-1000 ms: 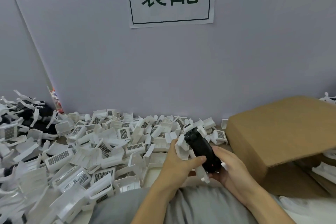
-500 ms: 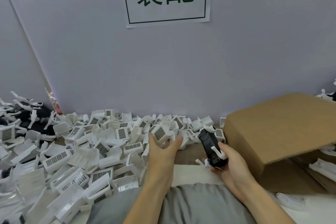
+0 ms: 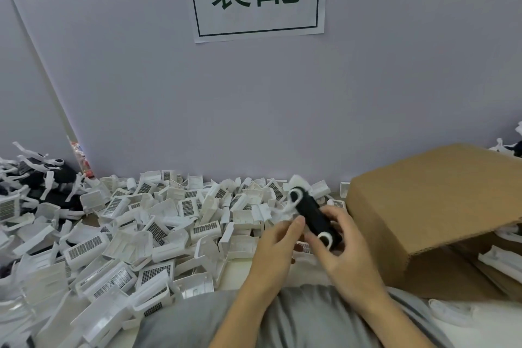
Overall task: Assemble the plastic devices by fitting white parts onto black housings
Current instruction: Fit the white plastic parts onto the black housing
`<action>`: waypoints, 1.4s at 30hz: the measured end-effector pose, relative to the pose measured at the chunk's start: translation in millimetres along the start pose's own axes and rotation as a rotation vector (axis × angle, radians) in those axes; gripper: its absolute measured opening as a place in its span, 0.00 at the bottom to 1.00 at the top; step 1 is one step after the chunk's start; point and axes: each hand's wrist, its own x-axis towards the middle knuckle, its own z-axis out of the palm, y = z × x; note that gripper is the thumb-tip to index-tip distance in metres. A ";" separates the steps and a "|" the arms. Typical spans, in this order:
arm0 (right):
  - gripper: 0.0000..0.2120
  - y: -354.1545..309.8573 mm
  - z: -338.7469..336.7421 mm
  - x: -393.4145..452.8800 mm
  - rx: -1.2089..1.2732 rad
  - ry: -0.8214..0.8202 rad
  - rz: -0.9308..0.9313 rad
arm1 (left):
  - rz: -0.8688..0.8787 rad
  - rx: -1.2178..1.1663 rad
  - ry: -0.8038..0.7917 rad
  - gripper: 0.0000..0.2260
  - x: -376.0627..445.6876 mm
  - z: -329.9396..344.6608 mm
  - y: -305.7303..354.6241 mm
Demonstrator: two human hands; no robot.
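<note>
Black housing gripped in both hands' fingers; white clip looks half-seated, could pop off if twisted.

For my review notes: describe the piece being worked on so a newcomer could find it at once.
Start at the cardboard box on the right; just left of its near corner, both hands meet above the pile of white parts. The black housing is between the left hand and right hand. It alone is long and black, with white rings near both ends.
</note>
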 end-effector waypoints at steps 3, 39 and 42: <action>0.21 -2.0 8.3 -1.0 -0.182 -0.137 -0.183 | -0.026 -0.166 -0.016 0.08 -2.6 0.2 3.3; 0.28 4.6 11.3 -1.8 -0.173 -0.192 0.051 | 0.118 -0.061 0.137 0.11 1.1 -1.4 -8.4; 0.30 8.4 7.8 -1.0 -0.038 -0.127 0.106 | 0.207 0.185 0.191 0.13 2.7 -1.2 -11.9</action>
